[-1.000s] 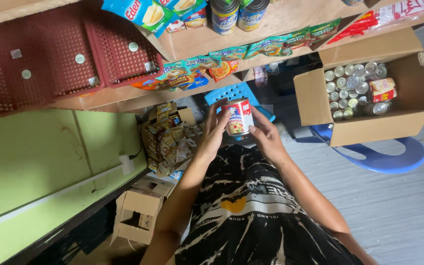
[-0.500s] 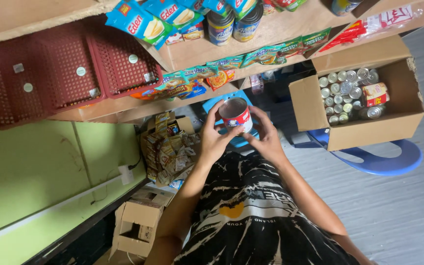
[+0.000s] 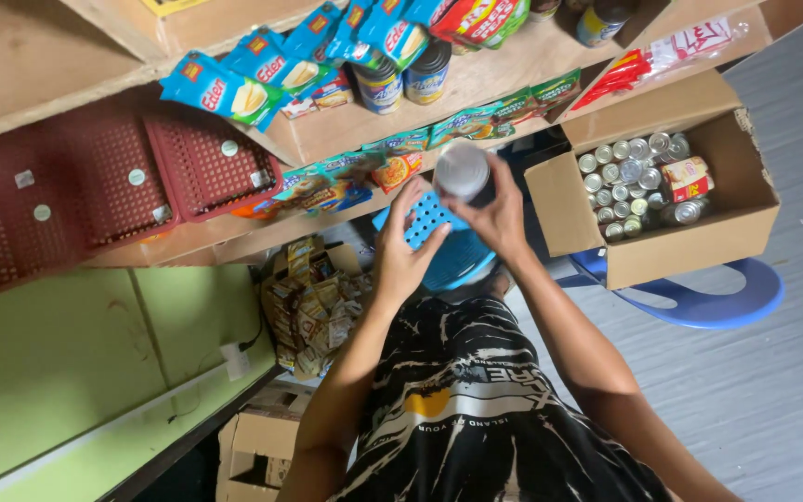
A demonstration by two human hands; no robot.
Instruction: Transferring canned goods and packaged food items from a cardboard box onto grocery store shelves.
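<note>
2 wooden shelves (image 3: 550, 56), green wall (image 3: 48, 372), grey floor (image 3: 792, 372).

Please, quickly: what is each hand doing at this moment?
Left hand: open, fingers spread, holding nothing, beside the can.
Right hand: closed on the can.

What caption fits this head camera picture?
Right hand lifts a can toward a wooden shelf; left hand open beside it.
</note>
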